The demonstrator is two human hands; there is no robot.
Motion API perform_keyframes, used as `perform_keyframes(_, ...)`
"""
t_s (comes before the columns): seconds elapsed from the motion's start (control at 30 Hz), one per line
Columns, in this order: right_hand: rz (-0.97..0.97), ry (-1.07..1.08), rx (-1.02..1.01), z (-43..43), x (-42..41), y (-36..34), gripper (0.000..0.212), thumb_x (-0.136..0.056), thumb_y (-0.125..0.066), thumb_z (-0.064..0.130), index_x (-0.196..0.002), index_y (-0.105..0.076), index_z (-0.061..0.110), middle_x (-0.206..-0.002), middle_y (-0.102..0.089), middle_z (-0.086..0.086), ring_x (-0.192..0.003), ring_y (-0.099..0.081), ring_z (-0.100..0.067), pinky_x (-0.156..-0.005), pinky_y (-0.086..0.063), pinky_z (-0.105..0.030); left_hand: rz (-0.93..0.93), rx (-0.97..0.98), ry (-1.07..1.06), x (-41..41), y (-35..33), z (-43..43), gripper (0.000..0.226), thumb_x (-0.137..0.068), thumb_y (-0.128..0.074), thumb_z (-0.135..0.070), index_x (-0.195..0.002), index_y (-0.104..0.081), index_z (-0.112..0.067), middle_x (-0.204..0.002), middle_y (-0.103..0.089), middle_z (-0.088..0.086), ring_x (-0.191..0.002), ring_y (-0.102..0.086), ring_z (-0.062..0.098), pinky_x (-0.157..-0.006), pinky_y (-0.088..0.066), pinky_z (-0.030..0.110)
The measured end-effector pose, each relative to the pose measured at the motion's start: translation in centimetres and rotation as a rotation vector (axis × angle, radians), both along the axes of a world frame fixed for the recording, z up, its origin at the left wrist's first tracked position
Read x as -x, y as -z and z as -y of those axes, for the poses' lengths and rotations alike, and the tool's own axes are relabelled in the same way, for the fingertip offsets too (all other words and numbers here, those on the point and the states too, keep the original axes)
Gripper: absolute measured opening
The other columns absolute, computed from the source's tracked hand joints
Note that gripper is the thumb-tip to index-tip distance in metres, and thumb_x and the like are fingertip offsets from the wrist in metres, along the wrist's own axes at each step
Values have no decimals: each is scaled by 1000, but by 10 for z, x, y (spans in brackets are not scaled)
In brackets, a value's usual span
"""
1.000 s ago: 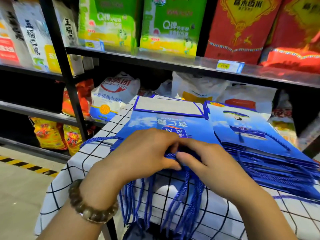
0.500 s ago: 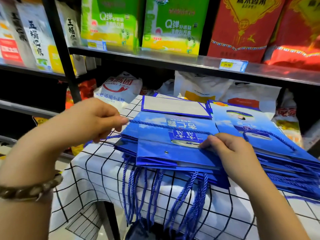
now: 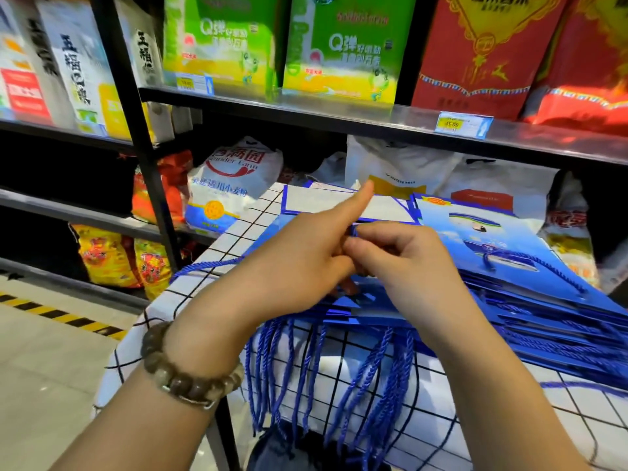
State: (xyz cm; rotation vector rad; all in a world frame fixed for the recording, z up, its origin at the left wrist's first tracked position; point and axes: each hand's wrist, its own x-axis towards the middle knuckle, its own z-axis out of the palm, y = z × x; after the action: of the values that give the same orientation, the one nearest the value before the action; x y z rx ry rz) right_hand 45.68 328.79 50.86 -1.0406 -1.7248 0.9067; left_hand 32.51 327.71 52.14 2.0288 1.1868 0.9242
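Blue cord sat pinched in the right hand above stacked blue paper bags on the checked tablecloth. The left hand touched the right, forefinger straight; its grip could not be told.

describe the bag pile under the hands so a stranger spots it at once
Find the checked tablecloth in front of the black shelves; two piles of blue paper bags lie on it. Take the left pile, under the left hand and right hand. Unlike the fanned pile to its right, its blue cord handles hang over the cloth's front edge.
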Motion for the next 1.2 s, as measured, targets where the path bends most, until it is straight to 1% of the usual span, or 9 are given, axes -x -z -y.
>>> perform_keyframes(0.1, -89, 104, 16, -3, -2, 0, 21, -84, -62, 14, -64, -62, 9, -49, -53, 2, -44, -48, -5, -48, -40, -15, -6, -45, -127, 8, 3, 1, 64, -81, -65, -10, -137, -39, -27, -69, -69, -7, -64, -65, 2, -66, -50, 15)
perform_keyframes(0.2, -137, 124, 66, -5, 0, 2, 23, -84, -62, 12, -62, -60, 12, -47, -53, 5, -46, -53, -7, -44, -42, -17, -3, -20, -188, 17, 6, 2, 51, -78, -70, -12, -122, -52, -27, -81, -70, -2, -71, -67, 7, -80, -51, 27)
perform_keyframes(0.3, -159, 54, 111, -1, 4, 2, 17, -82, -64, 12, -66, -65, 16, -56, -63, 4, -53, -59, -8, -48, -47, -20, 51, -22, -228, 18, 11, 7, 57, -69, -76, -14, -106, -48, -47, -87, -65, -6, -65, -65, 10, -78, -53, 34)
perform_keyframes(0.47, -83, -206, 196, 5, 0, 3, 16, -80, -64, 7, -77, -70, 21, -74, -72, 6, -69, -64, -4, -57, -48, -15, 185, -96, -315, 18, 13, 11, 53, -65, -75, -17, -97, -45, -46, -81, -61, -7, -46, -50, 0, -52, -44, 15)
perform_keyframes(0.67, -71, -198, 202, 1, -4, 10, 15, -78, -65, 3, -83, -71, 15, -73, -73, -3, -72, -67, -13, -59, -47, -17, 304, 88, -152, 17, 9, 17, 56, -81, -61, 5, -104, -44, -43, -103, -60, -7, -56, -63, 8, -63, -55, 22)
perform_keyframes(0.73, -65, -165, 184, 0, -3, 12, 14, -79, -65, 5, -76, -71, 18, -69, -72, -6, -66, -63, -16, -57, -47, -19, 233, 60, -197, 19, 9, 16, 52, -78, -67, -3, -103, -45, -43, -101, -60, -9, -61, -65, 14, -66, -56, 26)
perform_keyframes(0.83, -28, -86, 164, -1, -4, 11, 19, -82, -62, 7, -69, -67, 19, -57, -64, 0, -58, -57, -10, -57, -46, -21, -58, -78, -335, 29, 9, 19, 24, -72, -70, -31, -88, -53, -36, -91, -61, -19, -69, -62, 4, -69, -52, 26)
perform_keyframes(0.97, 383, -73, 16, 0, -11, 6, 18, -87, -59, 18, -70, -61, 21, -59, -55, 6, -54, -46, -3, -55, -36, -16, -440, 15, -385, 37, 9, 31, 34, -52, -56, -66, -72, -53, -38, -95, -64, -18, -87, -57, 1, -77, -48, 28)
perform_keyframes(1.2, 657, -108, -115, 0, -6, 0, 20, -89, -55, 26, -80, -62, 10, -80, -60, -6, -68, -47, -16, -63, -35, -25, -411, 27, -409, 37, 10, 33, 30, -51, -55, -66, -63, -51, -38, -95, -66, -15, -90, -58, 4, -81, -48, 31)
